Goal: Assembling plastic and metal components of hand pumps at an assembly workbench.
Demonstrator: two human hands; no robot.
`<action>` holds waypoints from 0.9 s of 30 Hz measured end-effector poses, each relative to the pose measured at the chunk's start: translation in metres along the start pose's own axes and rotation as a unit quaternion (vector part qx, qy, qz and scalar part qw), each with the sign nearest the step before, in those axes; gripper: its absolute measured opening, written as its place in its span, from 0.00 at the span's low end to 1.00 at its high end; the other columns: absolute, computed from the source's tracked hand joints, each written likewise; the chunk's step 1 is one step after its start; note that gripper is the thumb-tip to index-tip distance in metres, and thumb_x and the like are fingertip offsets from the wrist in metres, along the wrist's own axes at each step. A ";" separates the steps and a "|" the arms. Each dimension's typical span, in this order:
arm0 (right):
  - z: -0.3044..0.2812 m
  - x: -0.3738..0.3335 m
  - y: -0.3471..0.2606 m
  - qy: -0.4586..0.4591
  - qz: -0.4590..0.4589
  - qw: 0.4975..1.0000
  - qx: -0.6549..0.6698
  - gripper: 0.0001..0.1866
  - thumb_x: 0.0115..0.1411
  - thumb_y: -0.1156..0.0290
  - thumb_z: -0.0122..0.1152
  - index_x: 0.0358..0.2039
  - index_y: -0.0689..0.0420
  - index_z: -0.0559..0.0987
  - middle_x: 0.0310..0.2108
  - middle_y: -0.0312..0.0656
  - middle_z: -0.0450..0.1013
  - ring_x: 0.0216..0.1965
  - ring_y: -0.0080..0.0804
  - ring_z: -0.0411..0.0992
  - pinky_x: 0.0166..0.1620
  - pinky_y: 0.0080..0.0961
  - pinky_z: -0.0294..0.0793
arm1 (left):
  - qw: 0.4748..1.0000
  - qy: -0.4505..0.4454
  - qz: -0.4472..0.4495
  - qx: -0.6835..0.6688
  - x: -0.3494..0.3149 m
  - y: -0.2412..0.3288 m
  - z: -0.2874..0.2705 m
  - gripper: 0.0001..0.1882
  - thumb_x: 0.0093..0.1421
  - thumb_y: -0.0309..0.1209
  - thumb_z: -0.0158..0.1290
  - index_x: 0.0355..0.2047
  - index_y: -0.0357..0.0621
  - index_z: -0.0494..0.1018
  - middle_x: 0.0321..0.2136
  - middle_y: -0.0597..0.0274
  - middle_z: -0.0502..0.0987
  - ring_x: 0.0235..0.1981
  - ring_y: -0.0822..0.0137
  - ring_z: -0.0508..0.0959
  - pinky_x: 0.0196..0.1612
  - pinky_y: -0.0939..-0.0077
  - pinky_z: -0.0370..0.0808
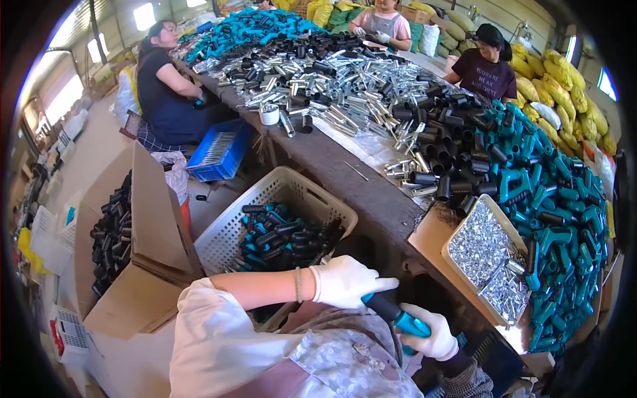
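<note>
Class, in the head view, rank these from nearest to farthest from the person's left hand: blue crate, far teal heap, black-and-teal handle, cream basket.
1. Black-and-teal handle: right beside the left hand, lower right.
2. Cream basket: just beyond, upper left.
3. Blue crate: farther, upper left.
4. Far teal heap: table's far end.

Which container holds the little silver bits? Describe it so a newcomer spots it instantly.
Start at the long worktable and follow its near edge rightward to the heap of teal plastic pieces. Just left of that heap, on brown cardboard, sits a cream rectangular tray. Unlike the loose heaps around it, it holds tiny silver metal parts within a rim.
</note>
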State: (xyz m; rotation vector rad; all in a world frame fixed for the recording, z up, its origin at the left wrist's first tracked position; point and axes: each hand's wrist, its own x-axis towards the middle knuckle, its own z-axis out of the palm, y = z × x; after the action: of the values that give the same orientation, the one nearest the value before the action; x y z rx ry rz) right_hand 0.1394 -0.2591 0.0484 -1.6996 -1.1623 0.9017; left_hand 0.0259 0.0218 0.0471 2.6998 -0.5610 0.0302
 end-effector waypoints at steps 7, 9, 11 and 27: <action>0.018 -0.001 0.004 0.133 0.096 0.912 0.377 0.40 0.69 0.45 0.47 0.68 0.67 0.63 0.51 0.55 0.76 0.44 0.36 0.78 0.49 0.32 0.78 | 0.992 -0.025 -0.112 -0.052 -0.001 -0.001 0.014 0.13 0.57 0.39 0.56 0.39 0.50 0.78 0.27 0.53 0.82 0.31 0.48 0.83 0.36 0.53 0.78; 0.023 -0.001 -0.019 0.205 0.034 0.892 0.401 0.44 0.69 0.39 0.46 0.70 0.66 0.60 0.63 0.54 0.67 0.55 0.40 0.72 0.60 0.36 0.71 | 0.983 -0.016 -0.167 -0.076 -0.002 -0.010 0.022 0.13 0.58 0.42 0.57 0.40 0.52 0.78 0.25 0.54 0.80 0.29 0.49 0.82 0.33 0.55 0.78; 0.023 0.005 -0.039 0.286 -0.063 0.922 0.252 0.44 0.69 0.40 0.49 0.68 0.69 0.63 0.66 0.56 0.64 0.65 0.46 0.66 0.67 0.40 0.64 | 0.971 -0.011 -0.183 -0.155 -0.009 -0.020 0.045 0.14 0.56 0.42 0.58 0.39 0.52 0.78 0.26 0.51 0.80 0.29 0.47 0.82 0.35 0.54 0.78; 0.006 0.014 -0.008 0.406 -0.083 0.902 0.117 0.30 0.70 0.52 0.49 0.51 0.71 0.79 0.51 0.55 0.78 0.54 0.42 0.76 0.63 0.37 0.68 | 0.989 0.039 -0.060 -0.126 -0.027 0.010 0.045 0.14 0.57 0.41 0.59 0.42 0.52 0.79 0.29 0.52 0.80 0.31 0.49 0.83 0.35 0.55 0.79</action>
State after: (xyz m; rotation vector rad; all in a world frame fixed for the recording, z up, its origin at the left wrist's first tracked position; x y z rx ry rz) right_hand 0.1355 -0.2431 0.0519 -1.5055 -0.5809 0.1520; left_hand -0.0057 0.0067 0.0062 2.4691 -0.3519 0.0303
